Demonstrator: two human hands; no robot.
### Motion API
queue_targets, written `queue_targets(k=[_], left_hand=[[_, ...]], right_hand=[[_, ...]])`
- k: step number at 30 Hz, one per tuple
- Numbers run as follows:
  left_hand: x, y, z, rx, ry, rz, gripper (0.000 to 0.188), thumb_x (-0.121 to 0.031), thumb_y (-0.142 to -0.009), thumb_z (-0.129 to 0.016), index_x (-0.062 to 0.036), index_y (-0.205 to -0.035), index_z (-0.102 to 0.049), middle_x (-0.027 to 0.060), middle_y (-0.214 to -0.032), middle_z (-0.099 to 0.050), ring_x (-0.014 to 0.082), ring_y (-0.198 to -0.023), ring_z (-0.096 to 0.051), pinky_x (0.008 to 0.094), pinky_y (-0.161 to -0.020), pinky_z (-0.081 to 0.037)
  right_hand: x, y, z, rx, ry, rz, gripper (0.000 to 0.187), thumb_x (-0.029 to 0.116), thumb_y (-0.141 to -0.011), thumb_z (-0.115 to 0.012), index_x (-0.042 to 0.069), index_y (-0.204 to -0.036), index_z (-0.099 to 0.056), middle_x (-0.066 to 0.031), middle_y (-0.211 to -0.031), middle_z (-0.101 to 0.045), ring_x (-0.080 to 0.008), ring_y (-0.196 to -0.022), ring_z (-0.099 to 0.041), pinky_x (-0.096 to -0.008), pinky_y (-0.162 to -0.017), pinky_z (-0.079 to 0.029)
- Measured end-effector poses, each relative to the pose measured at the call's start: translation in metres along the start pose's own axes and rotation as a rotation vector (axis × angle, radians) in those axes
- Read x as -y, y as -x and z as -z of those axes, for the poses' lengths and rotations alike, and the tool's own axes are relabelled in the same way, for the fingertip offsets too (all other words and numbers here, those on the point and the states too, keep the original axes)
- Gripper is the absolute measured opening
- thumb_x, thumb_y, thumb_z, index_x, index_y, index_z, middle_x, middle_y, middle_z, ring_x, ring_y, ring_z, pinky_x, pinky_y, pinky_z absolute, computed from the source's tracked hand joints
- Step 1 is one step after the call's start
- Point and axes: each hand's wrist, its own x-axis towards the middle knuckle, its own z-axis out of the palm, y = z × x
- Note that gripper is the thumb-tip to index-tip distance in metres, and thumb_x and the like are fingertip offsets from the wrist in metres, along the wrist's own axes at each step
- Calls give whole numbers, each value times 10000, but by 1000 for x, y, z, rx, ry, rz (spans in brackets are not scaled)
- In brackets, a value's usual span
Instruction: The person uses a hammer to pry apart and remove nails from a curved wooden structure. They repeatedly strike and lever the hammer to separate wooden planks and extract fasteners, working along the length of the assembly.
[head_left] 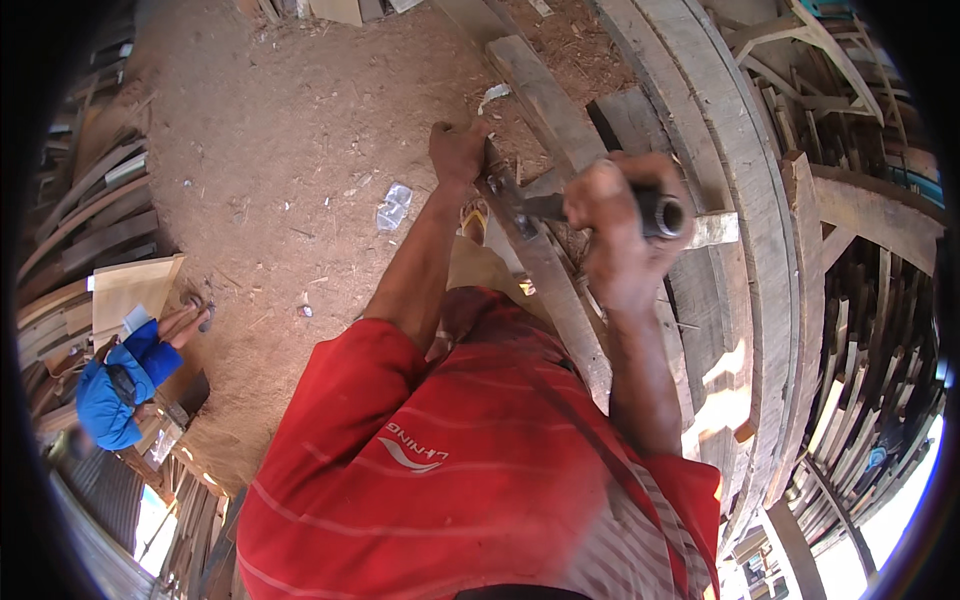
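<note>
My right hand (625,215) is closed round the dark grip of what looks like a hammer (545,206), its round hollow butt end facing up. The tool's shaft runs left to a narrow wooden plank (560,285), where its dark metal head seems to lie. This plank slants from near my waist up to my left hand (460,155). Curled at the far end of the plank, my left hand appears to grip its edge; the fingertips are partly hidden.
Long timber beams (735,150) curve along my right, beside stacked wood (870,350). Clear crumpled plastic (394,207) lies on the dirt floor (270,130). A person in blue (118,385) is at the left, near a pale board (135,288) and more stacked planks.
</note>
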Motion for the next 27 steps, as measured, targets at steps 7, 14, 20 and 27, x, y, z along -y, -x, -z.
queue_targets(k=[7,14,20,27], left_hand=[[13,-6,4,130,-72,-62,741,-499,-719,-809,116,-1094,-637,333,-1074,-690,412,-1062,-682,449,-925,-523],[95,-24,-16,78,-175,-301,513,-478,-820,-720,23,-924,-681,245,-912,-711,371,-956,-691,474,-859,-521],[24,-5,-8,179,-93,-199,598,-439,-778,-730,80,-1069,-665,305,-1055,-695,443,-1035,-668,459,-950,-508],[46,-11,-16,135,-295,-407,465,-480,-928,-612,-36,-1039,-693,280,-979,-692,474,-963,-654,481,-839,-514]], right_hand=[[13,-40,-35,-41,6,-166,200,169,-958,-705,51,-880,-564,-45,-630,-538,-83,-549,-510,-281,-514,-425],[9,29,4,25,-52,15,169,89,-884,-749,47,-773,-628,-24,-720,-631,-69,-666,-555,-251,-581,-435],[7,-33,-36,54,213,7,166,158,-949,-670,31,-865,-606,-22,-655,-556,-84,-580,-491,-284,-512,-402],[5,46,6,114,-18,249,113,82,-861,-751,-2,-878,-678,-47,-735,-655,-117,-653,-601,-272,-584,-482]])
